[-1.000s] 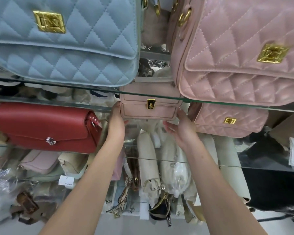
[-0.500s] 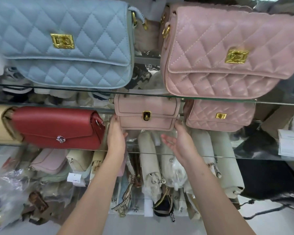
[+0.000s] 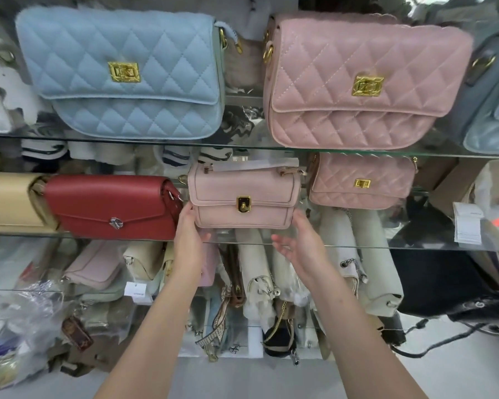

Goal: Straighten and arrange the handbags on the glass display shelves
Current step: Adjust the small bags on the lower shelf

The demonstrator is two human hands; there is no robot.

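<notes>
The small pink bag (image 3: 244, 197) stands on the middle glass shelf (image 3: 357, 246). It is between the red bag (image 3: 110, 205) on the left and the little quilted pink bag (image 3: 360, 182) on the right.

The left hand (image 3: 189, 234) touches the bag's bottom left corner. Its fingers lie straight along the side and do not squeeze. The right hand (image 3: 303, 246) is loose and spread out, palm up, with its fingertips just beside the bottom right corner. I cannot tell if they touch the bag.

I think the step is making this bag sit straight. To do it well, both hands should push softly on the two corners at once, so the bag does not twist. The gold lock should face the front. A small gap should stay on each side, so it does not bump the red bag, which is very near. The bag should sit back from the shelf's near edge.

Next to a second ago, the bag is in the same spot and both hands stay by its bottom corners. The view has pulled back, so the big blue bag (image 3: 124, 73) and big pink bag (image 3: 357, 79) up top show fully.
</notes>
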